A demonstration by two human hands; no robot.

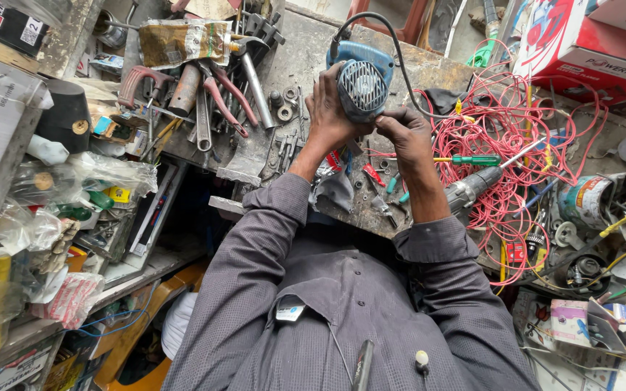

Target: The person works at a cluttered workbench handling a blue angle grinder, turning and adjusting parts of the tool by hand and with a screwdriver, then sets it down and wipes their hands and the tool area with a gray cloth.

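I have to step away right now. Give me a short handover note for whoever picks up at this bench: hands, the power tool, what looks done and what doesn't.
Left hand: gripping the side of the blue power tool, which stands on the workbench.
Right hand: at the tool's lower edge, fingers pinched; what they hold is too small to tell.
The tool's grey vent grille faces the camera; its black cord is attached.
Nearby: green screwdriver, red wire tangle, pliers.
Done: housing looks closed. Left: cannot tell.

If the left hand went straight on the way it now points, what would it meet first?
The left hand already touches the blue power tool with the round grey vent grille. Past it probably lies bare worn grey workbench top, though depth is unclear.
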